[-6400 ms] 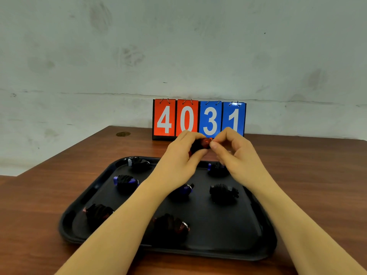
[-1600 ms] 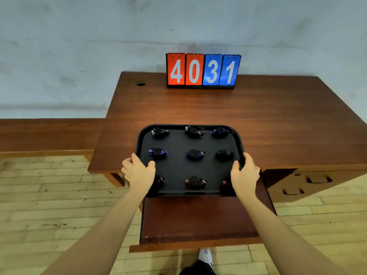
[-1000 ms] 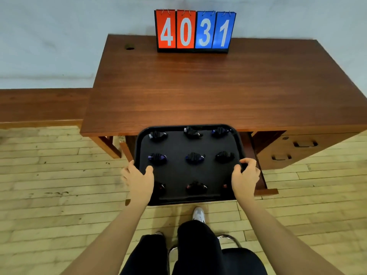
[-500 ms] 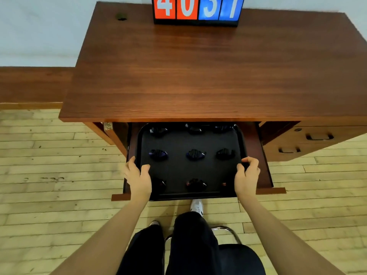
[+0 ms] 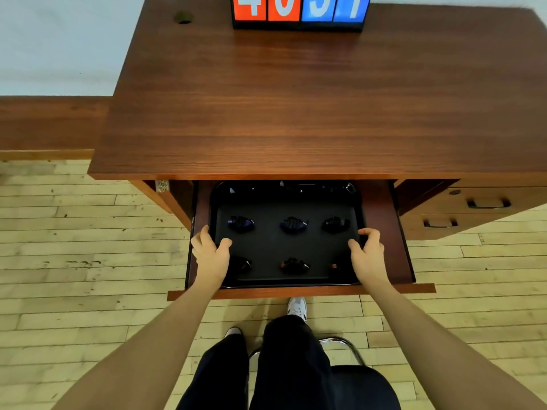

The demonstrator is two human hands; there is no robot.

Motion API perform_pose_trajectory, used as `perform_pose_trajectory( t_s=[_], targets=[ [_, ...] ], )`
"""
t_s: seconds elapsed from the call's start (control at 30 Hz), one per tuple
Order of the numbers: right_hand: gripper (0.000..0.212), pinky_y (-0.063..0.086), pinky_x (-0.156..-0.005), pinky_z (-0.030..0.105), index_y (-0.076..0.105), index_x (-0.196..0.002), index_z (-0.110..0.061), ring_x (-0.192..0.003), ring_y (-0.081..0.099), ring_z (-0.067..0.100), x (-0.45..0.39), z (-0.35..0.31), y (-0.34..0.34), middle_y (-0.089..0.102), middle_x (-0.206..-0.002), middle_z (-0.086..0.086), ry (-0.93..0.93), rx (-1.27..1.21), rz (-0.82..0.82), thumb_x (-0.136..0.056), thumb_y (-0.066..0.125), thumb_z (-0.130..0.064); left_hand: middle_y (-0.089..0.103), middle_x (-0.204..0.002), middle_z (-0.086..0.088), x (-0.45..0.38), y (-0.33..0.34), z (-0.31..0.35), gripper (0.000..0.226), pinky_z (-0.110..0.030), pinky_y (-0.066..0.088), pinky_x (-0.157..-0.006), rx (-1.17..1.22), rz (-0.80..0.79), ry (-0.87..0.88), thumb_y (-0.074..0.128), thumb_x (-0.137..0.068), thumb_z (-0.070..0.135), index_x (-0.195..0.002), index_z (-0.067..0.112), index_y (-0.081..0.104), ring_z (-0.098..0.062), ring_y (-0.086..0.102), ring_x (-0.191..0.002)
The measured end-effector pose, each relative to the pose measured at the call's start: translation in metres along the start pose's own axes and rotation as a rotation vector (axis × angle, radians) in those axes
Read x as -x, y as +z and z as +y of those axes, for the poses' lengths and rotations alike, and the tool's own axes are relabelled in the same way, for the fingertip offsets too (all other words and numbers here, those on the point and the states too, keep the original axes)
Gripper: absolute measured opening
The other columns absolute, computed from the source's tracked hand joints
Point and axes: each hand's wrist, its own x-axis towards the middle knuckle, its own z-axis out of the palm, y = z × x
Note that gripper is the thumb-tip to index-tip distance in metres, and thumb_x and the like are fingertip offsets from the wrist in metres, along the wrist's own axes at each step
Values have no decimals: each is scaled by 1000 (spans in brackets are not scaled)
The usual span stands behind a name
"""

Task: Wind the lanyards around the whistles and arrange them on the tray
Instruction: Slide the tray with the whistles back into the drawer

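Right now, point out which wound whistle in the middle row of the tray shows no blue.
The right-hand one, nearest the right hand: it looks all black, while the other two show blue.

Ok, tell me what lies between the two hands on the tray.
In the head view, between the left hand and right hand lies bare black tray floor; wound whistles sit just beyond and nearer.

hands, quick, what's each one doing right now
Left hand: grips the left rim of the black tray, thumb over the edge.
Right hand: grips the tray's right rim, fingers curled over it.
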Motion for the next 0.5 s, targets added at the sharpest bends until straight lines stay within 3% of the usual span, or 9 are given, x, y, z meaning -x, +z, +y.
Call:
perform_pose_trajectory(
  t_s=[0.13,0.23,0.37,0.5],
  targets=[
    [38,29,-105,47,40,-125,-10,-122,39,31,3,-1,-3,46,-128,14,-41,225,0,-91,51,-23,12,-150,-7,0,-7,1,66,-43,23,-110,-101,-77,-6,49,-91,21,-147,12,14,-28,16,-136],
    [46,21,-107,44,43,-125,-7,-130,32,31,17,-2,0,41,-138,13,-176,374,55,-88,59,-29,14,-148,-12,13,-10,3,70,-43,20,-110,-318,-24,70,55,-88,24,-145,6,17,-32,15,-134],
    [35,25,-89,28,51,-108,-11,-106,43,22,42,0,4,50,-112,3,-415,473,-31,-83,66,-30,36,-124,-13,45,-12,-2,48,-37,28,-98,-459,39,410,68,-80,29,-117,8,48,-30,34,-113],
    [41,22,-80,24,48,-98,-18,-89,36,13,58,-1,17,41,-96,-8,-537,637,-290,-74,72,-41,38,-107,-1,60,-5,-12,45,-28,32,-87,-738,-242,574,72,-72,41,-100,14,49,-20,37,-99]
  ],
)
